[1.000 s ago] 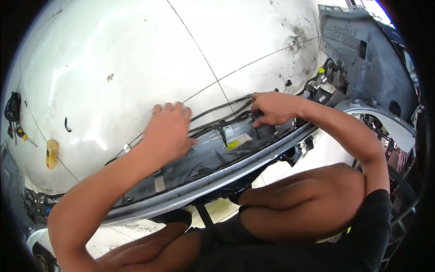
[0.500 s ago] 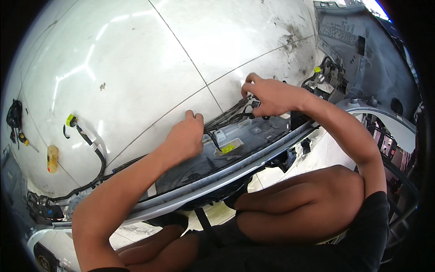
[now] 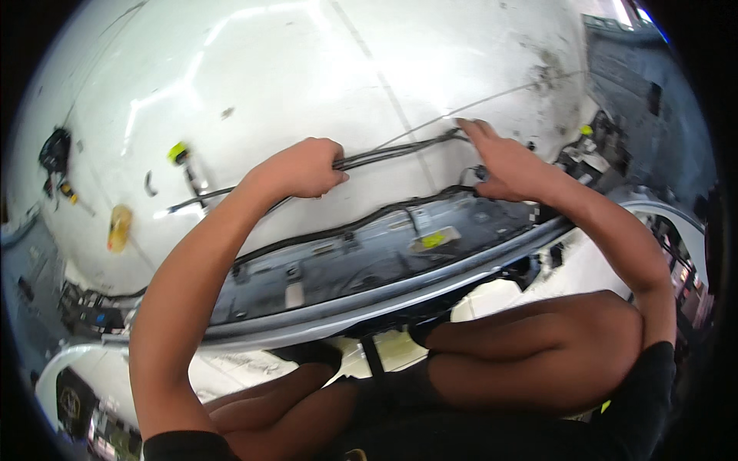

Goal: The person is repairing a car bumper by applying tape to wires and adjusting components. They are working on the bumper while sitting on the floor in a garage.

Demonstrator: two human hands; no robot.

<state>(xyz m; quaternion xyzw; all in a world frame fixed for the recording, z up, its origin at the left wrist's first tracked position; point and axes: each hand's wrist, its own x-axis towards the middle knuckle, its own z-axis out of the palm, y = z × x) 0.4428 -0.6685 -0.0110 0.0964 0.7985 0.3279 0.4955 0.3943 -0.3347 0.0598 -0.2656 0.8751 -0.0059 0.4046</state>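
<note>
My left hand [image 3: 311,167] has its fingers curled round a bundle of thin black cables [image 3: 396,151] stretched over the white floor, above a grey car bumper [image 3: 330,280]. My right hand [image 3: 503,165] is at the cables' right end, fingers stretched and spread, index fingertip touching them, thumb near a dark connector. A thicker black harness [image 3: 357,225] runs along the bumper's inner edge, with a yellow-green tab [image 3: 433,240] below it. A yellow-capped connector [image 3: 178,152] lies on the floor to the left. The picture is slightly blurred.
A yellow bottle [image 3: 118,229], a yellow-handled screwdriver [image 3: 72,197] and a black bundled object [image 3: 55,151] lie at left on the tiled floor [image 3: 269,84]. The bumper's tall grey ends curve up at both sides. My bare knees are at the near side.
My left hand has closed on the cables and moved away from me, lifting them off the bumper. My right hand has shifted up and right. The yellow-capped connector appeared at left from half a second ago.
</note>
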